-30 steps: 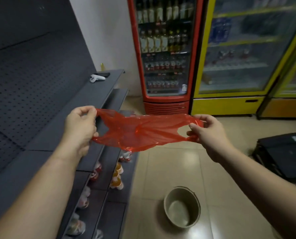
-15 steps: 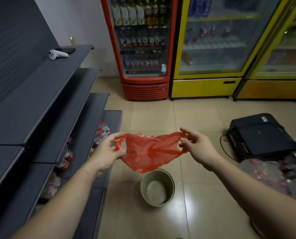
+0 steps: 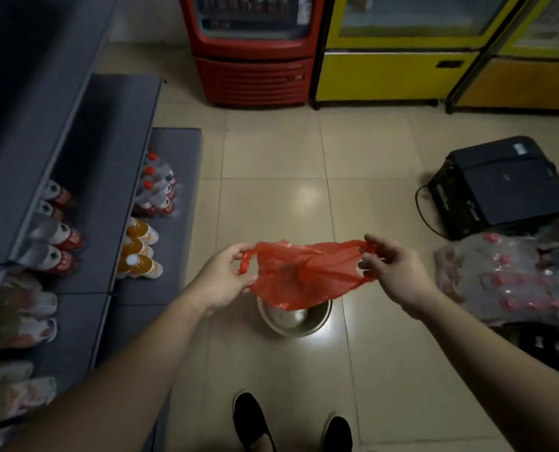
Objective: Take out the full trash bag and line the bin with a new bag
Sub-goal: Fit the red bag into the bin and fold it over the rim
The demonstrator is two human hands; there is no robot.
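So you're standing on the tiled floor (image 3: 271, 164) of a shop, grey shelving (image 3: 115, 177) with bottled drinks along your left, a red cooler (image 3: 255, 76) and a yellow one (image 3: 395, 76) ahead, and a black case (image 3: 499, 187) over to your right. Just past that case there's a clear bag full of bottles (image 3: 506, 278) slumped on the floor. I'd guess that's the full trash bag already pulled out, but it's dim and cut off at the edge, so don't quote me.

The bin (image 3: 296, 316) sits on the floor right in front of your shoes, and what shows of the inside looks bare, no liner yet. The new red bag (image 3: 307, 272) is hanging right above it, bottom corner dipping over the rim.

Your left hand (image 3: 226, 278) is pinched on one handle loop, your right hand (image 3: 392, 269) is pinching the other, and the mouth is stretched between them.

So roughly the back half is left: drop the bag in, push it down, fold the top over the rim.
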